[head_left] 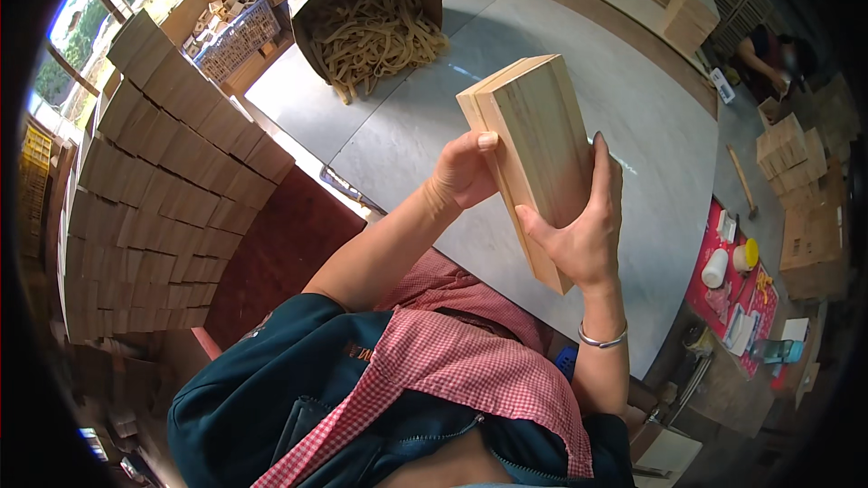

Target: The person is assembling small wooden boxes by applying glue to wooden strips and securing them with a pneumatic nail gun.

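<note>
Grey and broad, the table (579, 81) carries a bag of pale wood strips (380, 23). Above it we hold a stack of pale rectangular wooden boards (533, 154), tilted, left hand (461, 172) closed on one edge, right hand (583, 226) cupping beneath. We judge the boards are being squared; next calls for even pressure.

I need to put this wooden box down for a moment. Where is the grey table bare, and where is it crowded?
The grey table is bare across its middle and right, from beyond the wooden box in both hands to the far edge. The far left corner is crowded by the open sack of pale strips. Left of the table, stacked wooden boxes leave no room.
</note>
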A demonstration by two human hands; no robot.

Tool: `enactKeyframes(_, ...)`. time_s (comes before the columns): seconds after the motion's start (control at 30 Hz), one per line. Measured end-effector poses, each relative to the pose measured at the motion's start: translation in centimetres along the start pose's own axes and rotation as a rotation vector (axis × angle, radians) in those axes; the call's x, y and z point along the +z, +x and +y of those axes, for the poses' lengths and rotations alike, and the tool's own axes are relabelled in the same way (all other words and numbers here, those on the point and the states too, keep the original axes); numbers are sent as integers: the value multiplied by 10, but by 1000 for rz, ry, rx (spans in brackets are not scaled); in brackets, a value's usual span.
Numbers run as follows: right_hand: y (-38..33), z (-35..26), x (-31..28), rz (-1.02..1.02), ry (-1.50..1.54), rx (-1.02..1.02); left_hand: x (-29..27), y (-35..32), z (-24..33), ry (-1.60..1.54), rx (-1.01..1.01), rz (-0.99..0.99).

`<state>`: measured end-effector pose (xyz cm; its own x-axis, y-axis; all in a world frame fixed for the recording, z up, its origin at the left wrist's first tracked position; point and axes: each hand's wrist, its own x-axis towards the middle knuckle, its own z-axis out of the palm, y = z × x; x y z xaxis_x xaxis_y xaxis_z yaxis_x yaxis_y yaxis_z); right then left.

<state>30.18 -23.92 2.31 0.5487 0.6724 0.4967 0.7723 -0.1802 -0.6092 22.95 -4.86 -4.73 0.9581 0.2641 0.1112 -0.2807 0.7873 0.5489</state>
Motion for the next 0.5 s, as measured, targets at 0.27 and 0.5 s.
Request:
enactKeyframes(0.27,4,24,3,36,-218,-60,12,-7,-23,-85,-59,30)
enactKeyframes(0.5,0,39,12,2,-201,-25,10,-10,-33,94,-108,61)
